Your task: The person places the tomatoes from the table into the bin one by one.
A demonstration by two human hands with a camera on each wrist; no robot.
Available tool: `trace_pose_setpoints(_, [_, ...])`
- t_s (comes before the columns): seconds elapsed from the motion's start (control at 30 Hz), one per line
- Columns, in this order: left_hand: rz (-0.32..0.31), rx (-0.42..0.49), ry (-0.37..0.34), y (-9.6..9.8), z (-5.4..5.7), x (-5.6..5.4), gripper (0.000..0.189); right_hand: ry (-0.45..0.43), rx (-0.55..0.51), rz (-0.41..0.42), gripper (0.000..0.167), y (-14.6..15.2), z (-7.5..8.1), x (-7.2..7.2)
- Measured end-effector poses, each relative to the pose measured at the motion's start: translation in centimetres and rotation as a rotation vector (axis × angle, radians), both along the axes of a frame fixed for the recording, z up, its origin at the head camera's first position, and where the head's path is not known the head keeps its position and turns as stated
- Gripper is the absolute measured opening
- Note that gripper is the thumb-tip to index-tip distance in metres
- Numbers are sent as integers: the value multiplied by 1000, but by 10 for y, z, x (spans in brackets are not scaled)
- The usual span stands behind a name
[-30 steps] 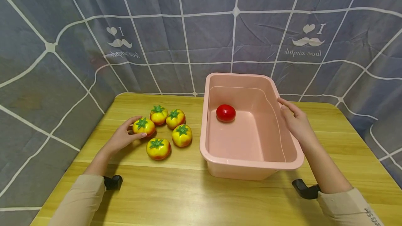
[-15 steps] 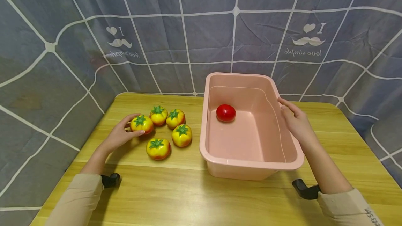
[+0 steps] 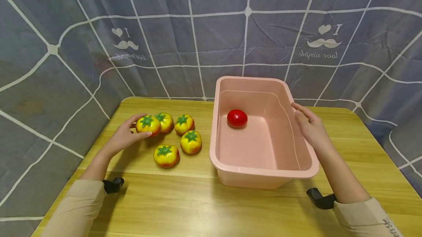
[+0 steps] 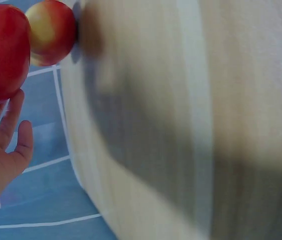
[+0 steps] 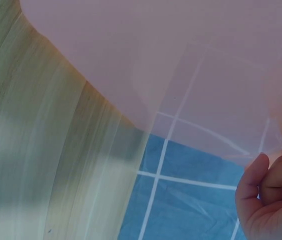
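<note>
My left hand [image 3: 123, 138] grips a yellow and red toy tomato [image 3: 148, 124] with a green leafy top, between thumb and fingers. In the left wrist view the held tomato [image 4: 5, 52] shows its red underside, raised off the table. It overlaps another tomato [image 3: 165, 121] behind it in the head view. More tomatoes of this kind, such as the front one [image 3: 166, 156], lie to the right. My right hand [image 3: 311, 127] holds the right rim of a pink plastic tub [image 3: 263, 172]; its curled fingers show in the right wrist view. A glossy red oval thing [image 3: 237, 118] lies inside the tub.
The wooden table [image 3: 184, 207] carries everything. A grey-blue curtain [image 3: 217, 39] with white grid lines hangs behind it and at both sides. Black wrist mounts [image 3: 113, 185] stick out near the sleeves.
My left hand has lifted the gripped tomato and shifted it slightly left and away from me. It now overlaps the tomato behind. The right hand and tub stay as they were.
</note>
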State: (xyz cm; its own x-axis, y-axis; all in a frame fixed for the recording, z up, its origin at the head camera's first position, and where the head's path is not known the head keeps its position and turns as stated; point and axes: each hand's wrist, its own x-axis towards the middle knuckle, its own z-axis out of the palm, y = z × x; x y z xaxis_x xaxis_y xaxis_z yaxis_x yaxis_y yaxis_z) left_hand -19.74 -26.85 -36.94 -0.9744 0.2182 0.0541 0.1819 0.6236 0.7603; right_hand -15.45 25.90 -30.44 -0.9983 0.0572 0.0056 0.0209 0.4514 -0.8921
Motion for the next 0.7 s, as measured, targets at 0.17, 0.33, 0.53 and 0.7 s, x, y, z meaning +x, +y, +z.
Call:
trace_pose_setpoints(0.17, [-13,-1,29,5,8,-1,69,0,-3,-1,55,0,1,1])
trace_pose_setpoints(0.33, [-11,-5,49,12,16,-2,68,7,-2,0,55,0,0,1])
trace_pose_setpoints(0.53, [-6,-3,48,21,25,-3,68,3,7,-4,55,0,0,1])
trace_pose_setpoints(0.7, [0,-7,39,29,33,-6,70,14,8,4,54,0,0,-1])
